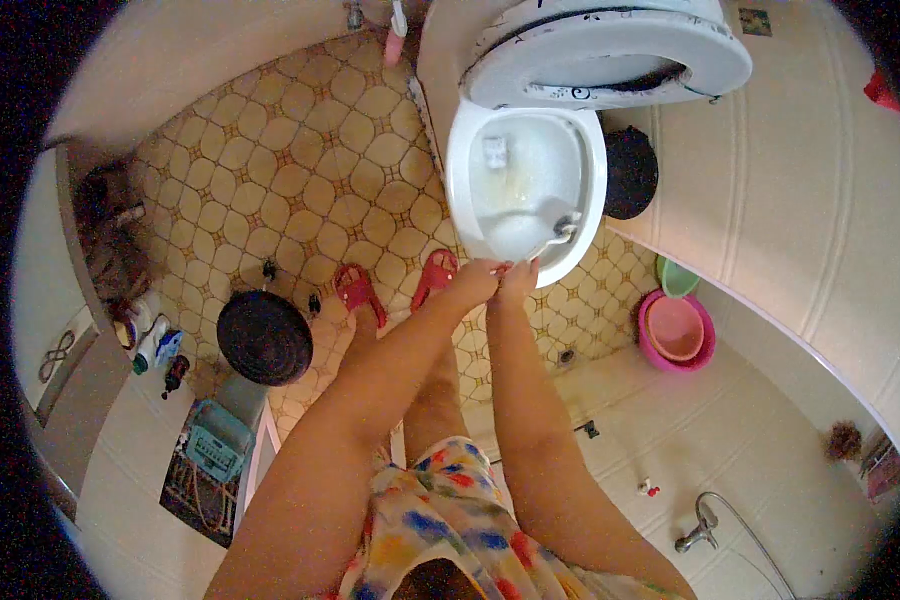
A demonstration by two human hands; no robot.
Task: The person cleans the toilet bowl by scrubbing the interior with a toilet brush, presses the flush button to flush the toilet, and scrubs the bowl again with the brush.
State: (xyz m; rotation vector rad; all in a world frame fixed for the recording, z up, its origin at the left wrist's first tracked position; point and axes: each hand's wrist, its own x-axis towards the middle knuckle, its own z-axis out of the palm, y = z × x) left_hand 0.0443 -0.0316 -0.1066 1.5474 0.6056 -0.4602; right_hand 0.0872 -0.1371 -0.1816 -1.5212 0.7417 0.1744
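In the head view, my left hand and my right hand meet over the front rim of the white toilet bowl. From my right hand's closed fingers, the thin white handle of what looks like a toilet brush reaches into the bowl. Its greyish head lies near the bowl's right inner wall. My left hand's fingers are closed against the right hand, and what lies inside them is hidden. Above, the white toilet seat and lid stand raised.
A black round bin is right of the toilet. Pink basins sit at the right wall, near a shower hose. On the left are a dark round object, several bottles and a blue basket. Red sandals stand on the tiles.
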